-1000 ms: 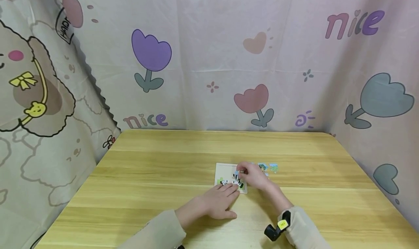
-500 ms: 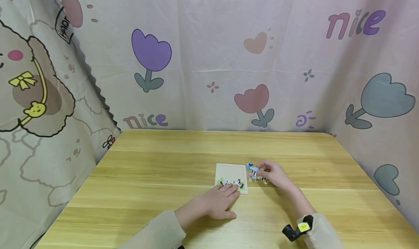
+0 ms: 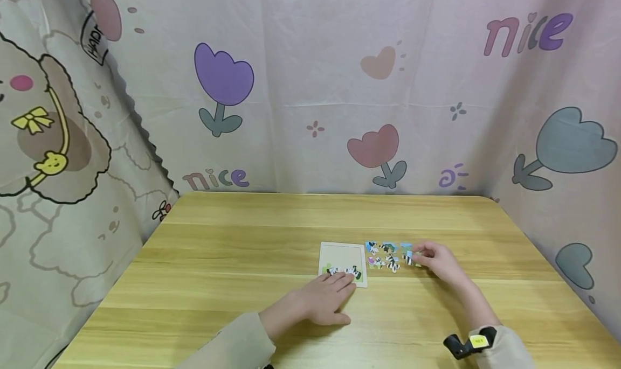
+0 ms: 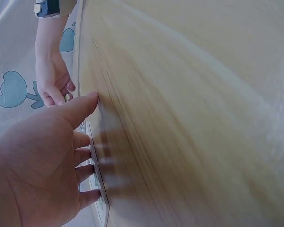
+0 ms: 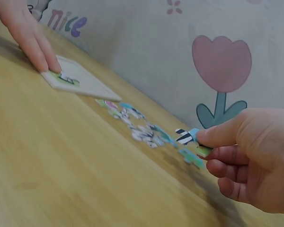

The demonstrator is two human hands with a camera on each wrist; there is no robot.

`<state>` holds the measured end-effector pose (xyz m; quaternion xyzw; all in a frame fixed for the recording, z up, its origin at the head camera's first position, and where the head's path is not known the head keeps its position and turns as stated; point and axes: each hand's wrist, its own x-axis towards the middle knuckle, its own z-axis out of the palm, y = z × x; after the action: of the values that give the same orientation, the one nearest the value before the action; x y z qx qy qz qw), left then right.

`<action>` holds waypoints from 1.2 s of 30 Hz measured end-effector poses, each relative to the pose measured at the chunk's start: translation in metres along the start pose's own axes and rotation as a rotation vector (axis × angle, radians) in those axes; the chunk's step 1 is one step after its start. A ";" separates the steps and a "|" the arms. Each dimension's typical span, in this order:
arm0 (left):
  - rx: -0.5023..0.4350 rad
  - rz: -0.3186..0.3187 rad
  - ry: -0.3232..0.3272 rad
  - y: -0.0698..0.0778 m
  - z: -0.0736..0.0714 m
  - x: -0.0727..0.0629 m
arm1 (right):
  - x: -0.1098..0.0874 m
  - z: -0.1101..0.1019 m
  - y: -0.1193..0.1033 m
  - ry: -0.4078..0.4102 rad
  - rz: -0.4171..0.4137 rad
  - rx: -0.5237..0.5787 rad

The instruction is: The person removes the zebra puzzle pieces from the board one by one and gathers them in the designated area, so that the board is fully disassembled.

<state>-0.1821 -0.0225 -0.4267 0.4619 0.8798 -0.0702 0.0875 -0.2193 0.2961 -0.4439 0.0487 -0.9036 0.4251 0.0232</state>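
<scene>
A white jigsaw board point(image 3: 342, 253) lies on the table, with joined zebra-print pieces point(image 3: 356, 272) along its near side. My left hand point(image 3: 327, 299) rests with fairly straight fingers on the board's near edge and covers part of these pieces. To the right of the board, my right hand point(image 3: 439, 261) pinches a jigsaw piece point(image 5: 185, 136) between thumb and fingers. Black and white stripes, blue and a bit of green show on it. In the right wrist view this piece is held up over the table, close to the loose jigsaw pieces point(image 5: 146, 136).
Several loose pieces point(image 3: 390, 262) lie in a cluster just right of the board. The wooden table point(image 3: 233, 239) runs back to a printed curtain point(image 3: 291, 89). In the left wrist view, the board's edge point(image 4: 98, 184) shows under the left fingertips.
From over the board, my right hand has moved right past the loose pieces, carrying the striped jigsaw piece along. More of the board and cluster shows now. The left hand has stayed put.
</scene>
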 end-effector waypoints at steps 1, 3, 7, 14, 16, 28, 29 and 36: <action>0.001 0.000 0.000 0.000 0.000 0.000 | -0.001 -0.001 0.001 -0.003 0.001 -0.016; -0.006 0.000 0.000 0.000 0.000 0.000 | -0.003 -0.001 0.004 -0.018 0.002 -0.052; -0.028 -0.004 0.001 0.000 0.001 -0.001 | -0.007 0.000 0.007 -0.033 0.001 -0.113; -0.023 0.002 -0.002 0.001 0.000 -0.001 | -0.008 0.006 0.008 0.001 -0.005 -0.145; -0.020 0.002 -0.006 0.002 0.000 -0.001 | -0.008 0.008 0.009 0.015 -0.007 -0.160; -0.031 -0.013 -0.004 0.002 0.001 0.000 | -0.004 0.009 0.005 0.068 0.022 -0.234; -0.031 -0.013 -0.005 0.002 0.001 0.000 | -0.004 0.009 0.004 0.071 0.023 -0.235; -0.036 -0.011 0.000 0.002 0.000 0.000 | -0.002 0.011 -0.002 0.094 0.007 -0.215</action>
<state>-0.1808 -0.0216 -0.4263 0.4556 0.8833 -0.0548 0.0956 -0.2173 0.2866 -0.4491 0.0228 -0.9421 0.3274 0.0694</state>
